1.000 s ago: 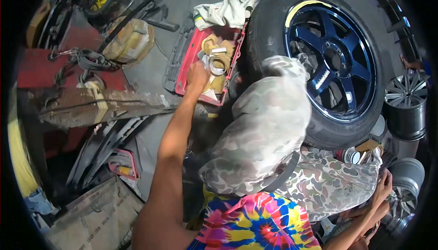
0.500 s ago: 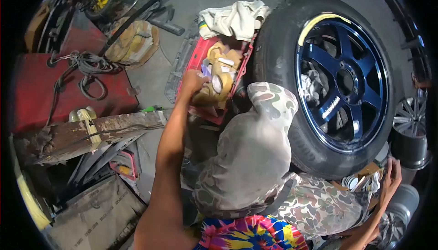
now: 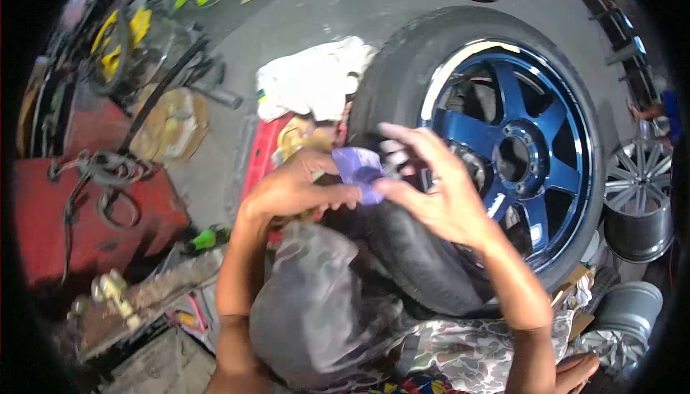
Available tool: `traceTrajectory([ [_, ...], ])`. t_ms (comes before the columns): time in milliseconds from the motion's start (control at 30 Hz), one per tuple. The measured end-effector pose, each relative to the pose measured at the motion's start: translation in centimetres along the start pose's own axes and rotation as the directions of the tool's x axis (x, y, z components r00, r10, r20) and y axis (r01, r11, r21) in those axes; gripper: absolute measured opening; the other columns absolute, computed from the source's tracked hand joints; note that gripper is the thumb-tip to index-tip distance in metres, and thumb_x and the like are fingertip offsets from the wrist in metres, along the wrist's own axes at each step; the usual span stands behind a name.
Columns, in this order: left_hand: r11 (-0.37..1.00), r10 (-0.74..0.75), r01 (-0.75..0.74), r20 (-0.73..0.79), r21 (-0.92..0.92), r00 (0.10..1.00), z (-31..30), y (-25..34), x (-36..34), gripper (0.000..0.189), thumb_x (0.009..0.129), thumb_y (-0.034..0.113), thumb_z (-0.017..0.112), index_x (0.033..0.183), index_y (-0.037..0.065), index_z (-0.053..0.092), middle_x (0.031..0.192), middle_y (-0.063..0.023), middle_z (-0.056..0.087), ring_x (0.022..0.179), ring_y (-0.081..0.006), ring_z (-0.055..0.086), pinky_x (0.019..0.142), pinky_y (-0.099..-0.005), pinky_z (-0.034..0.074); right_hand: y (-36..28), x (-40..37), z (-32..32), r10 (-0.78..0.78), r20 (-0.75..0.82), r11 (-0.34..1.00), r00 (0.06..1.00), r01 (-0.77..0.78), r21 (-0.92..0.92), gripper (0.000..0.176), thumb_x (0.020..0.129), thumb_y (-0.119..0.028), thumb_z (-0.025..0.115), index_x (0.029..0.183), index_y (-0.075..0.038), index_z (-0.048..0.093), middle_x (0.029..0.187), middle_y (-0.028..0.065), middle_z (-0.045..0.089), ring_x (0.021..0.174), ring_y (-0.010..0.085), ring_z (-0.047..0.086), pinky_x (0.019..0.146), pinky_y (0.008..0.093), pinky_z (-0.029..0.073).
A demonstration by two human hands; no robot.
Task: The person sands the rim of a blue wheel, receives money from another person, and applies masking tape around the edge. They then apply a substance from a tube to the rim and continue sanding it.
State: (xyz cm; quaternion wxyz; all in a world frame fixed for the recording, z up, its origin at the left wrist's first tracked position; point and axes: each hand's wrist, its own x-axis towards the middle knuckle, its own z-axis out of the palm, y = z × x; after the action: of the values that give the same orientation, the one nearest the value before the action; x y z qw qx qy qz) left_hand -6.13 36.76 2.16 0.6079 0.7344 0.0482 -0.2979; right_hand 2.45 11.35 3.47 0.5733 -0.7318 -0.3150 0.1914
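Note:
A small purple folded sheet (image 3: pixel 363 168), sandpaper-like, is held up in front of the tyre. My left hand (image 3: pixel 298 187) pinches its left side between thumb and fingers. On the other side my right hand (image 3: pixel 442 193) has its fingers spread and blurred, with the thumb at the sheet's lower right edge. Behind both hands stands a large black tyre (image 3: pixel 402 71) on a blue spoked wheel (image 3: pixel 514 110), with a pale yellow strip along part of the rim. A red toolbox (image 3: pixel 269 142) with tan tape rolls lies partly hidden behind my left hand.
A white cloth (image 3: pixel 309 78) drapes over the toolbox's far end. To the left are a red metal box (image 3: pixel 144 207) with coiled cable and a rusty beam (image 3: pixel 144 300). Silver wheels (image 3: pixel 636 186) stand at the right, where another person's hand (image 3: pixel 649 111) shows.
My left hand has lifted the purple sheet out of the toolbox. My right hand has come up from the lower right to meet it. The view has shifted.

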Motion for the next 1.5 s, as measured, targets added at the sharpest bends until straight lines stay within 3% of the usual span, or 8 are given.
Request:
traceTrajectory([
  [133, 0.922, 0.385, -0.386, 0.044, 0.035, 0.922, 1.4, 0.2, 5.0, 0.025, 0.097, 0.022, 0.081, 0.108, -0.001, 0.079, 0.091, -0.011, 0.078, 0.083, -0.0151, 0.073, 0.072, -0.0322, 0.057, 3.4, 1.0, -0.4, -0.083, 0.023, 0.994, 0.996, 0.082, 0.071, 0.022, 0.091, -0.011, 0.085, 0.098, -0.002, 0.066, 0.095, 0.008, 0.065, 0.088, 0.0197, 0.065, 0.079, 0.0346, 0.052],
  [267, 0.94, 0.301, -0.259, -0.181, 0.223, 0.936, 3.0, 1.4, 6.3, 0.015, 0.095, 0.013, 0.081, 0.106, 0.003, 0.079, 0.093, -0.01, 0.069, 0.085, -0.0221, 0.07, 0.079, -0.036, 0.054, 5.6, 0.3, -3.3, 0.296, -0.113, 0.869, 0.948, -0.218, 0.445, 0.017, 0.106, -0.008, 0.069, 0.113, -0.003, 0.054, 0.114, 0.0145, 0.075, 0.095, 0.016, 0.074, 0.08, 0.0303, 0.06],
  [300, 0.947, 0.29, -0.255, -0.18, 0.195, 0.94, 3.4, 1.0, 7.3, 0.015, 0.095, 0.013, 0.081, 0.106, 0.003, 0.079, 0.093, -0.01, 0.069, 0.085, -0.0221, 0.07, 0.079, -0.036, 0.054, 6.2, 0.5, -4.6, 0.326, -0.127, 0.905, 0.937, -0.271, 0.328, 0.017, 0.11, -0.012, 0.065, 0.112, -0.003, 0.051, 0.111, 0.0158, 0.076, 0.09, 0.0163, 0.075, 0.078, 0.0297, 0.061],
  [367, 0.661, 0.652, -0.317, -0.311, 0.681, 0.692, 3.8, 0.6, 9.1, 0.025, 0.091, 0.014, 0.083, 0.114, 0.006, 0.078, 0.105, -0.0097, 0.064, 0.094, -0.0262, 0.068, 0.08, -0.0379, 0.055, 8.2, 1.0, -6.3, 0.325, -0.22, 0.945, 0.92, -0.311, 0.098, 0.019, 0.107, -0.015, 0.07, 0.111, -0.004, 0.055, 0.099, 0.0076, 0.071, 0.081, 0.0137, 0.068, 0.072, 0.0301, 0.056],
  [600, 0.344, 0.652, -0.121, -0.145, 0.931, 0.744, 1.6, 3.6, 16.1, 0.037, 0.092, 0.024, 0.075, 0.126, 0.009, 0.075, 0.118, -0.0109, 0.059, 0.106, -0.029, 0.06, 0.085, -0.0404, 0.053, 10.5, 4.6, -8.8, 0.054, -0.314, 0.898, 0.948, -0.184, -0.4, 0.02, 0.099, -0.008, 0.078, 0.106, -0.001, 0.06, 0.093, 0.0104, 0.063, 0.079, 0.0203, 0.064, 0.074, 0.0332, 0.053],
  [967, 0.475, 0.645, -0.202, -0.183, 0.856, 0.742, 0.7, 4.7, 19.3, 0.035, 0.095, 0.018, 0.067, 0.128, 0.006, 0.074, 0.116, -0.0125, 0.057, 0.109, -0.0296, 0.058, 0.087, -0.0391, 0.055, 11.7, 8.2, -9.5, -0.117, -0.271, 0.793, 0.956, -0.074, -0.605, 0.017, 0.094, -0.002, 0.079, 0.111, 0.0, 0.076, 0.095, 0.014, 0.069, 0.085, 0.0272, 0.07, 0.077, 0.0363, 0.056],
  [1300, 0.682, 0.718, -0.224, -0.578, 0.696, 0.388, 0.0, 2.3, 21.6, 0.033, 0.09, 0.008, 0.078, 0.123, 0.006, 0.076, 0.108, -0.0131, 0.06, 0.096, -0.0328, 0.062, 0.085, -0.0436, 0.052, 11.9, 10.1, -11.0, -0.2, 0.086, 0.662, 0.976, 0.199, -0.722, 0.036, 0.085, 0.0, 0.081, 0.12, -0.007, 0.078, 0.095, 0.0103, 0.061, 0.086, 0.0272, 0.068, 0.075, 0.0395, 0.056],
  [1500, 0.674, 0.724, -0.234, -0.563, 0.701, 0.397, -0.3, 2.0, 21.7, 0.03, 0.09, 0.008, 0.078, 0.121, 0.006, 0.076, 0.108, -0.0129, 0.059, 0.098, -0.033, 0.063, 0.085, -0.0443, 0.052, 12.4, 9.6, -10.2, -0.265, 0.228, 0.639, 0.937, 0.348, -0.686, 0.045, 0.079, -0.001, 0.081, 0.124, -0.004, 0.074, 0.09, 0.0096, 0.055, 0.08, 0.0281, 0.063, 0.072, 0.0428, 0.056],
])
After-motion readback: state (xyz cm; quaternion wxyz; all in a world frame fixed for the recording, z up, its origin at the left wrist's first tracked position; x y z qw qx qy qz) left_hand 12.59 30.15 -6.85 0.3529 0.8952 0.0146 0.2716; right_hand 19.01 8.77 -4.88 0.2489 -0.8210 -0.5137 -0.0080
